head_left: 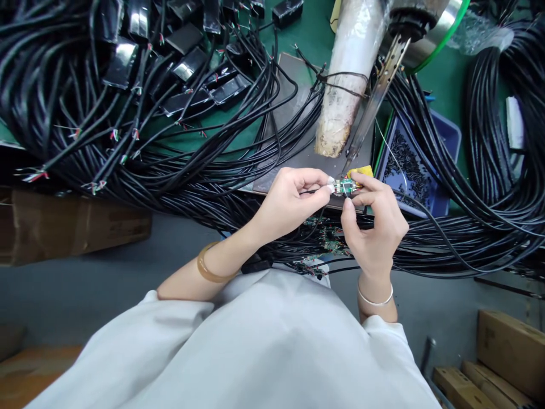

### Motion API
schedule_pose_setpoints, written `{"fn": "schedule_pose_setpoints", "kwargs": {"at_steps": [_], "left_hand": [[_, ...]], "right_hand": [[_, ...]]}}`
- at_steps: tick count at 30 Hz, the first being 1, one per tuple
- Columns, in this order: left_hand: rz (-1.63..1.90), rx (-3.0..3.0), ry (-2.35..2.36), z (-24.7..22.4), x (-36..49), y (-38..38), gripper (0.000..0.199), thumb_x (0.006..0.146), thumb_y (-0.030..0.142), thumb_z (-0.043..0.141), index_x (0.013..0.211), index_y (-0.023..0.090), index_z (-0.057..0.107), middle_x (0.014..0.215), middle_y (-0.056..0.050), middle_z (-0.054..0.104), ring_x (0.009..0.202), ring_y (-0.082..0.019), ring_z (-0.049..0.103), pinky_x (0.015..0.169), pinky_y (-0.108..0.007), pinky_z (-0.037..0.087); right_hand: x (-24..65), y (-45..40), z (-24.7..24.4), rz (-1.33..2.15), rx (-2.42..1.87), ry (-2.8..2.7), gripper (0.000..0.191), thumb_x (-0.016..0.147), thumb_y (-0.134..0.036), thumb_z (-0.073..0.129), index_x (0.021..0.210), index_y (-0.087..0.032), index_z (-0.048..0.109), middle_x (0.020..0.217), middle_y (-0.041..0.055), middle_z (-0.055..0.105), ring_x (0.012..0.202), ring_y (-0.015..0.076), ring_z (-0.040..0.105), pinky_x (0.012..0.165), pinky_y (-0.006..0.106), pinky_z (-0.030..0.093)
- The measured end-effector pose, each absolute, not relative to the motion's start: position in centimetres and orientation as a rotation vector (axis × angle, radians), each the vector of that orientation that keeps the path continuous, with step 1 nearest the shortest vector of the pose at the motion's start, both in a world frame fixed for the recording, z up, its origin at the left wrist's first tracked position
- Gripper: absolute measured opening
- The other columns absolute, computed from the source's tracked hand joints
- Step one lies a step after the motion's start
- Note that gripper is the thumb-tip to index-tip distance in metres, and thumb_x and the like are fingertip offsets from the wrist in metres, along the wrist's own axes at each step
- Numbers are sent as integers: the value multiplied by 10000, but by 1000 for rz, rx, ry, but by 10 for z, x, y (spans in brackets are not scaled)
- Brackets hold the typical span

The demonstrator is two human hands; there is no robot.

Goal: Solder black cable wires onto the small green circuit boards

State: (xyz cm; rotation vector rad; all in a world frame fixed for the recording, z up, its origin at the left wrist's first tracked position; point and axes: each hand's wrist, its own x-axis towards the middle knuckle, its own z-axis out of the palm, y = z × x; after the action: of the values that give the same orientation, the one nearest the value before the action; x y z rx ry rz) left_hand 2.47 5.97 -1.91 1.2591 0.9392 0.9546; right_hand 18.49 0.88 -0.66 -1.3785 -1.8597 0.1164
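A small green circuit board (346,187) sits between my two hands, just below the tip of a fixed soldering iron (374,102). My left hand (298,196) pinches thumb and forefinger together at the board's left end, on what looks like the end of a black cable; the exact grip is partly hidden. From the other side, my right hand (374,218) has its fingers closed on the board's right end, where coloured wires show. Behind the board lies a small yellow piece (361,171), close to the iron's tip.
Bundled black cables (204,170) spread across the green table (272,40). A blue tray (447,136) holds many small dark pieces. A wrapped white tube (344,74) stands beside the iron. More circuit boards (332,241) hang at the table's front edge. Cardboard boxes (511,352) stand lower right.
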Motion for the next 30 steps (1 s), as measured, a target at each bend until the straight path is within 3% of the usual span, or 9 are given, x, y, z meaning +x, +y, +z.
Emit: {"fn": "schedule_pose_setpoints", "kwargs": {"at_steps": [30], "left_hand": [[1008, 1323, 977, -11, 27, 64, 148, 814, 172, 601, 723, 123, 706, 660, -4, 636, 566, -81, 528, 519, -178, 427]], "right_hand": [[191, 15, 6, 85, -1325, -2011, 153, 824, -88, 630, 875, -206, 546, 1259, 127, 661, 1079, 234, 689, 895, 388, 592]]}}
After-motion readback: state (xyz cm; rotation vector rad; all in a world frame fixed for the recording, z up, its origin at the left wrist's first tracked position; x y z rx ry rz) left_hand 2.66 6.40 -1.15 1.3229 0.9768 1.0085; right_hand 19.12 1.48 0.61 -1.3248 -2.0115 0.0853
